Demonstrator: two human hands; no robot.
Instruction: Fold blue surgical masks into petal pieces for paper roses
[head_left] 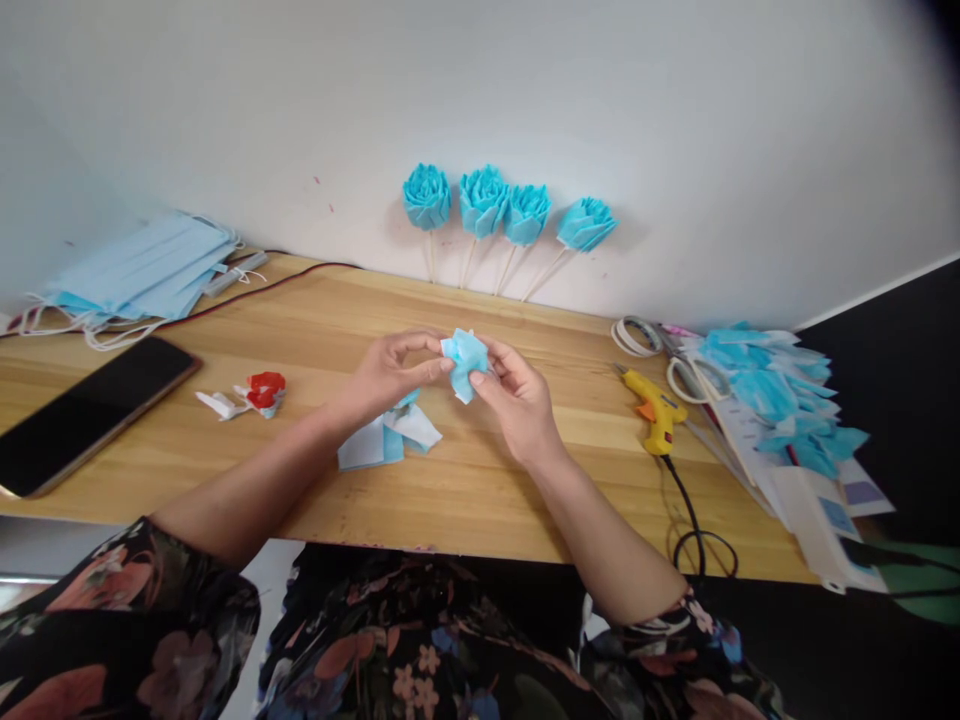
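Above the middle of the table, a small folded piece of blue-and-white mask fabric (468, 362) is held between both hands. My left hand (397, 370) pinches its left edge between thumb and fingers. My right hand (517, 395) grips its right side, thumb pressed on the front and fingers behind. Flat on the wood below my left hand lie loose blue and white fabric pieces (386, 440), partly hidden by that hand. Several blue fabric flowers (484, 200) on thin sticks lean against the wall behind.
On the right are a yellow glue gun (654, 408) with its black cord, a tape roll (636, 336), scissors (697, 380) and a heap of blue fabric pieces (772, 385). On the left are a phone (94, 410), stacked face masks (142, 265) and a red-and-white scrap (265, 391).
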